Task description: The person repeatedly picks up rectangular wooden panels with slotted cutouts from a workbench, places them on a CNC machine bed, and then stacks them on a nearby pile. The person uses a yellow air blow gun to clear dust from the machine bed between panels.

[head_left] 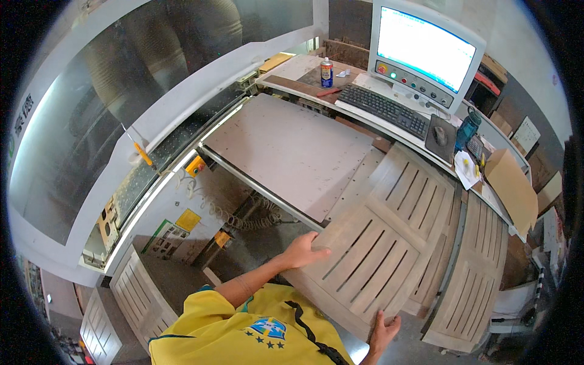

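Beside the pale flat table (292, 149) of the machine, just before the person's body, lies the slotted panel (389, 220), greyish brown like bare wood. The left hand (304, 250) grasps its left long edge, with the thumb on the upper face; its other fingers are mostly hidden, so probably they support from beneath. The right hand (384, 333) grasps the near right corner, where the fingertips show at the edge. Such a hold, on two sides of the near end, seems chosen to balance the panel and to prevent it from turning. The far part overlaps the right side of the table, which perhaps carries some weight, but whether it touches there I cannot tell.

The long axis of the panel runs obliquely, from the near end at the person's waist toward the upper right, where the far end points to the desk with the keyboard (383, 111) and the monitor (426, 52). The dark slots, in two groups, follow about the same direction. To the right, a second slotted panel (471, 271) lies with a similar direction, probably placed there to be within reach.
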A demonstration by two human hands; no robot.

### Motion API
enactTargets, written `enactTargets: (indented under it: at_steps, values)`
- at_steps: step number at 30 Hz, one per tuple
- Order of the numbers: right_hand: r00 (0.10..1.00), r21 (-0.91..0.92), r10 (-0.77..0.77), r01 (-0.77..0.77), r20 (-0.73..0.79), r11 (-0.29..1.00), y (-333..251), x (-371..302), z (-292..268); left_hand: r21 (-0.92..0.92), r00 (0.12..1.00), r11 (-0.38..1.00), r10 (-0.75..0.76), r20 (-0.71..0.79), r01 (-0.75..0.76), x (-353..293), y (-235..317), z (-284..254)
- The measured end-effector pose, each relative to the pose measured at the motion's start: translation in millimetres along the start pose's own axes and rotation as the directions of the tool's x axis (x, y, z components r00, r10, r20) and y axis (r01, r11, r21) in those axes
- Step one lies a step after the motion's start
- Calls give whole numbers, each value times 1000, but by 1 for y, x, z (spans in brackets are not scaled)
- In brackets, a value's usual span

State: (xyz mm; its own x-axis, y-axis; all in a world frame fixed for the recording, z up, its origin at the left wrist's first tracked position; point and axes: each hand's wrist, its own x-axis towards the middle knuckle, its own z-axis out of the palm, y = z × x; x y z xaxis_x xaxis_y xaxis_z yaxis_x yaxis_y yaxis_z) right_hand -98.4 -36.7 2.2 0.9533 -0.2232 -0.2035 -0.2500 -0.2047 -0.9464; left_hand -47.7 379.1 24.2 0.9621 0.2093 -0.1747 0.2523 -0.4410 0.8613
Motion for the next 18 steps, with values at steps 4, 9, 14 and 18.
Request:
enactTargets:
  at_steps: [4,9,14,18]
  values:
    - [1000,-109,-6,6,0,994,-27,-19,63,-31,998,998,-50,-35,49,-11,-24,-61]
    - [988,-96,-82,95,134,991,-49,-40,169,57,974,989,-125,-191,139,-42,-96,-155]
    - [934,-24,-87,102,347,995,-48,-56,272,49,909,950,-278,-310,308,-81,-143,-247]
    - [891,-83,-126,179,437,980,-46,-65,345,-193,840,923,-383,-385,332,-117,-215,-293]
